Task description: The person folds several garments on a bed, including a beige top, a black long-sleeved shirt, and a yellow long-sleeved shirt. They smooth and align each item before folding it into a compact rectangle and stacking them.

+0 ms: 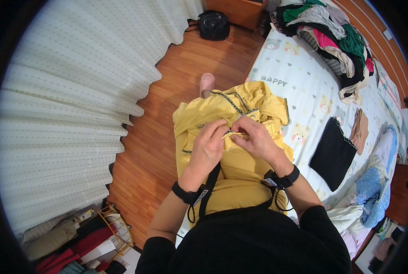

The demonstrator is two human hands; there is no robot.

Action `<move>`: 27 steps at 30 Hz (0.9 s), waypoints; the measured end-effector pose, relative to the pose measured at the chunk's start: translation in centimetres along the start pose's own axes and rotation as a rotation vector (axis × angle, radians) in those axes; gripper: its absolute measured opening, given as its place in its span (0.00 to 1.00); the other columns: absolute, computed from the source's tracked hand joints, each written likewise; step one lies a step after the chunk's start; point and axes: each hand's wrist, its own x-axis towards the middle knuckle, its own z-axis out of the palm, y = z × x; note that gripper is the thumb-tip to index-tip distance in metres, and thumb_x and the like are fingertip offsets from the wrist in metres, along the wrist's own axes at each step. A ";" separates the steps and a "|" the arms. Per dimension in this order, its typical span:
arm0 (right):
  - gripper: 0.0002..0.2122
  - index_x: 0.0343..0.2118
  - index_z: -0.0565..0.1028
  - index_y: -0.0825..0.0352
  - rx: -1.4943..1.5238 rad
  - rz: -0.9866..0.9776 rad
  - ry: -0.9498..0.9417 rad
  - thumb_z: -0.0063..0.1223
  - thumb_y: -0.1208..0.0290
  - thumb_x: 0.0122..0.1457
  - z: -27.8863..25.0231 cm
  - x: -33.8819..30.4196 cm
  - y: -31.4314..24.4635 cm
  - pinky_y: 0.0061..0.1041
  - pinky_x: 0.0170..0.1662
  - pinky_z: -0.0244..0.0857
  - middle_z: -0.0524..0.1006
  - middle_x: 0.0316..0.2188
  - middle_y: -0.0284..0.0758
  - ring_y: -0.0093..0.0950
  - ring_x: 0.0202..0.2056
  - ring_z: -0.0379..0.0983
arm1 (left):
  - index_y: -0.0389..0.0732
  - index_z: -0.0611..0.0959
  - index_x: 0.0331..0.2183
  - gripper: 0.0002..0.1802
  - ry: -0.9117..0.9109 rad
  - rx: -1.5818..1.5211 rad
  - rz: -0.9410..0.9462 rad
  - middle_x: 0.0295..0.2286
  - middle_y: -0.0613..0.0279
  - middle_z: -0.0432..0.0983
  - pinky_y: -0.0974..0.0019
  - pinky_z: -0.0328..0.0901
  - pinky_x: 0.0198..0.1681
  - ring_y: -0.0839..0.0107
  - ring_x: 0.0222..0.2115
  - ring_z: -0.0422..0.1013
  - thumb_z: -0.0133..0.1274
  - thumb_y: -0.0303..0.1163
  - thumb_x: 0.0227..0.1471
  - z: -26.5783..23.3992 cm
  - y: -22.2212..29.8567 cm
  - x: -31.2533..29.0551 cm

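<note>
A yellow garment (263, 98) with dark braided trim lies bunched across my lap and reaches to the bed's edge. My left hand (208, 145) and my right hand (257, 138) meet over its middle, fingers bent and nearly touching. Between them they pinch a short trimmed edge of the yellow cloth. The fingertips partly cover that edge, so its exact part of the garment cannot be made out. More yellow cloth covers my thighs, below the hands. Black bands are strapped round both wrists.
On the bed (281, 68) to my right lie a folded black garment (334, 155), a folded tan garment (360, 130) and a blue quilt (372, 187). A clothes heap (338, 41) sits farther back. White curtains (71, 91) hang left; a black bag (214, 25) rests on the floor.
</note>
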 end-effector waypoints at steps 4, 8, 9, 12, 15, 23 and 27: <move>0.09 0.34 0.72 0.69 -0.039 -0.006 0.038 0.60 0.80 0.51 0.4 0.2 0.0 0.32 0.35 0.70 0.72 0.31 0.40 0.40 0.30 0.74 | 0.36 0.78 0.40 0.18 0.028 -0.192 -0.115 0.38 0.49 0.78 0.54 0.71 0.40 0.46 0.38 0.75 0.52 0.11 0.45 0.6 0.8 -0.5; 0.10 0.34 0.71 0.68 -0.113 -0.047 0.073 0.59 0.82 0.50 0.7 0.2 -0.3 0.34 0.34 0.70 0.71 0.33 0.40 0.42 0.31 0.73 | 0.35 0.79 0.42 0.16 0.025 -0.272 -0.278 0.37 0.45 0.79 0.56 0.72 0.39 0.46 0.38 0.77 0.52 0.13 0.50 0.9 1.4 -0.6; 0.10 0.34 0.72 0.68 -0.136 -0.057 0.083 0.58 0.82 0.50 0.9 0.2 -0.4 0.35 0.34 0.70 0.71 0.33 0.40 0.43 0.31 0.73 | 0.35 0.79 0.43 0.16 0.022 -0.283 -0.317 0.37 0.44 0.79 0.56 0.72 0.40 0.46 0.38 0.77 0.52 0.14 0.51 0.9 1.4 -0.7; 0.10 0.35 0.72 0.68 -0.145 -0.074 0.085 0.58 0.81 0.50 1.1 -0.3 -0.3 0.37 0.34 0.70 0.71 0.33 0.41 0.44 0.32 0.73 | 0.35 0.79 0.44 0.15 -0.030 -0.294 -0.354 0.37 0.42 0.79 0.57 0.71 0.40 0.46 0.38 0.77 0.51 0.16 0.53 0.8 0.9 -0.9; 0.11 0.37 0.73 0.67 -0.195 -0.097 0.070 0.60 0.79 0.50 1.1 -0.9 0.5 0.38 0.34 0.70 0.71 0.33 0.42 0.45 0.32 0.73 | 0.35 0.81 0.45 0.15 -0.136 -0.332 -0.406 0.35 0.45 0.80 0.60 0.71 0.39 0.53 0.36 0.78 0.48 0.17 0.55 1.4 0.0 -1.3; 0.11 0.39 0.75 0.70 -0.319 -0.161 -0.015 0.49 0.84 0.51 0.1 -0.4 3.5 0.42 0.46 0.66 0.73 0.38 0.48 0.51 0.41 0.69 | 0.36 0.77 0.47 0.21 -0.168 -0.364 -0.432 0.43 0.45 0.75 0.51 0.69 0.46 0.45 0.45 0.73 0.50 0.19 0.48 3.1 -1.7 -2.0; 0.10 0.45 0.74 0.72 -0.347 -0.165 -0.125 0.50 0.79 0.61 -1.7 1.4 5.6 0.35 0.47 0.68 0.74 0.41 0.48 0.43 0.43 0.72 | 0.34 0.75 0.37 0.13 0.035 0.150 -0.204 0.38 0.49 0.70 0.53 0.70 0.35 0.48 0.34 0.73 0.55 0.24 0.46 1.2 -3.1 -3.3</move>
